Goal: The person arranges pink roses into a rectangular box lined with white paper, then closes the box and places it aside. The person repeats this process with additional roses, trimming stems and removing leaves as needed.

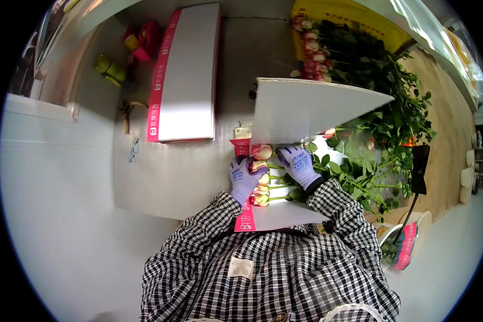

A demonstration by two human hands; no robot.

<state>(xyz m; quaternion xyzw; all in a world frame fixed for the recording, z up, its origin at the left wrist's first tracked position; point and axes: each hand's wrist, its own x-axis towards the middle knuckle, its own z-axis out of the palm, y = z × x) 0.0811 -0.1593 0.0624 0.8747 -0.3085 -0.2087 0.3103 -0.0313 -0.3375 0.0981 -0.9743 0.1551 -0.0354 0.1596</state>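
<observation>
Several pink-and-cream roses (pixel 261 199) lie in a row on a white cardboard sheet with a pink printed edge (pixel 244 220), heads to the left and green stems to the right. My left hand (pixel 244 178), in a pale purple glove, curls its fingers around a rose head (pixel 258 164) in that row. Beside it, my right hand (pixel 300 166), gloved alike, has its bent fingers over the upper stems; its fingertips are partly hidden. A further rose head (pixel 261 152) sits between the hands at the far end. A raised white cardboard flap (pixel 316 110) stands behind them.
A stack of white cardboard sheets (pixel 190 70) lies at the back left, near a green bottle (pixel 110 68) and a pink object (pixel 146 42). More roses (pixel 315 53) with leafy stems pile up at the back right. A white bucket (pixel 421 228) stands at the lower right.
</observation>
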